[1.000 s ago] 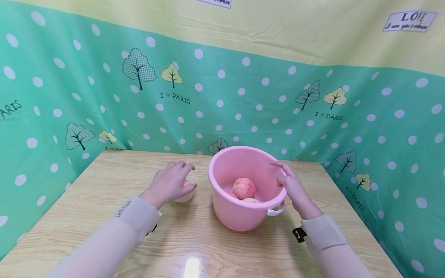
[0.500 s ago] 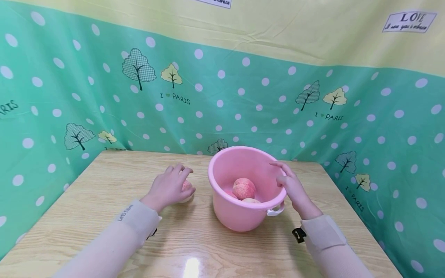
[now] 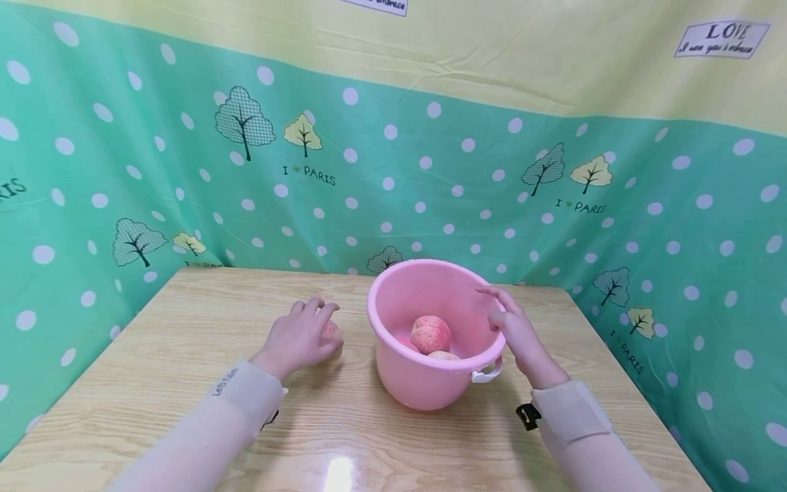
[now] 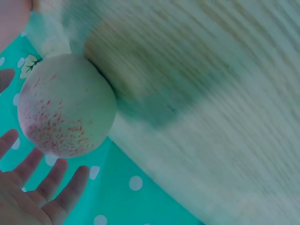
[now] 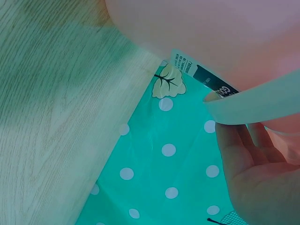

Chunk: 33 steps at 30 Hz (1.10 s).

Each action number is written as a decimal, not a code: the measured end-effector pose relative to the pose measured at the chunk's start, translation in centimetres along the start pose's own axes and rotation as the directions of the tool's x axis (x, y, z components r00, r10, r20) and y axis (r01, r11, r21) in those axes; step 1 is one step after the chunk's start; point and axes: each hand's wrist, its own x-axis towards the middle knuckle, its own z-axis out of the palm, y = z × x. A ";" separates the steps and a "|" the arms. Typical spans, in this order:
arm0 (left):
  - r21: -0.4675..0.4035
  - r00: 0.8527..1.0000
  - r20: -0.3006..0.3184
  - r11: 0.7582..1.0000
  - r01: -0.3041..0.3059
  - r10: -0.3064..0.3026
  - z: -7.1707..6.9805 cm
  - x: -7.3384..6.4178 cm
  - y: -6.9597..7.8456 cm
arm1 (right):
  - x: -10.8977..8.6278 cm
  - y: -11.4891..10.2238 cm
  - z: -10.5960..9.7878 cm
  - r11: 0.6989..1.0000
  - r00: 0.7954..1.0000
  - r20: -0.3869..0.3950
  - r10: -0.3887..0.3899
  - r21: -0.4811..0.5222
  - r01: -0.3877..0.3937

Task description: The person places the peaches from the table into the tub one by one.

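Observation:
A pink bucket stands on the table, holding a red-speckled peach and parts of other fruit beneath it. My right hand grips the bucket's right rim, with thumb and index finger over the inside. In the right wrist view, its other fingers pass behind a pale band on the bucket. Left of the bucket, my left hand is at another peach on the table. Its fingers are spread right beside the peach, and from the head view the hand hides most of that fruit.
The bucket's white handle hangs at its lower right side. A printed label shows on the bucket. Behind the wooden table hangs a green dotted cloth, which also runs along both sides.
My left hand has lowered slightly around the peach beside the bucket, covering more of it. The right hand and the bucket have stayed in place.

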 end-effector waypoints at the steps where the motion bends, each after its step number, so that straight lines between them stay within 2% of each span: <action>1: 0.002 1.000 0.004 1.000 0.003 -0.003 0.1 0.0 0.0 | 0.0 0.0 0.0 1.000 1.000 0.000 0.002 -0.002 -0.002; 8: 0.001 1.000 0.024 1.000 0.006 -0.006 0.9 0.0 -0.1 | 0.1 0.0 0.0 1.000 1.000 -0.002 0.008 -0.004 -0.008; 16: -0.035 0.995 0.093 0.999 0.028 -0.025 1.7 -0.1 0.0 | 0.0 -0.1 0.0 1.000 1.000 0.002 0.024 0.005 -0.024; 23: -0.056 0.994 0.100 0.998 0.038 -0.032 2.4 -0.3 -0.3 | 0.0 -0.1 0.1 1.000 1.000 0.001 0.026 0.004 -0.026; 33: -0.103 0.994 0.104 0.993 0.057 -0.047 2.5 -0.4 -0.3 | 0.2 0.0 0.1 1.000 1.000 -0.004 0.027 -0.002 -0.027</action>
